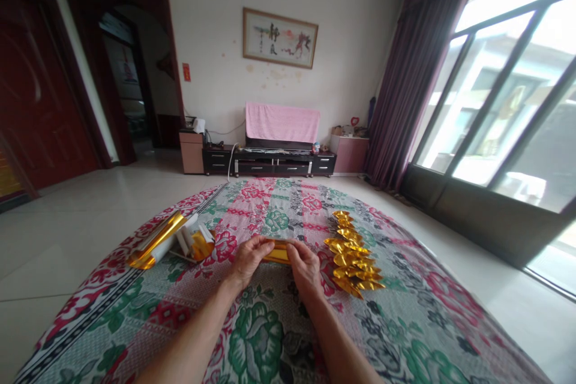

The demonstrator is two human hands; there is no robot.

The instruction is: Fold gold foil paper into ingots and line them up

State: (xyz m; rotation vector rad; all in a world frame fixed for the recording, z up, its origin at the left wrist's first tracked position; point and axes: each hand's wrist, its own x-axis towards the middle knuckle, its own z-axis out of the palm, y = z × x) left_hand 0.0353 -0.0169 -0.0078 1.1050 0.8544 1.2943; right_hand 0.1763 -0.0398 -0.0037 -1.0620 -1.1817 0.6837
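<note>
Two hands, left hand point(249, 259) and right hand point(306, 265), pinch one gold foil piece point(276, 251) by opposite ends above the patterned cloth point(256, 336), bare cloth separating it from the folded gold pieces point(353, 255) at right.

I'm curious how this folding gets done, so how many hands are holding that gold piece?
2: the left hand pinches the left end of the gold piece, and the right hand pinches its right end. No other hands are in view.
</note>
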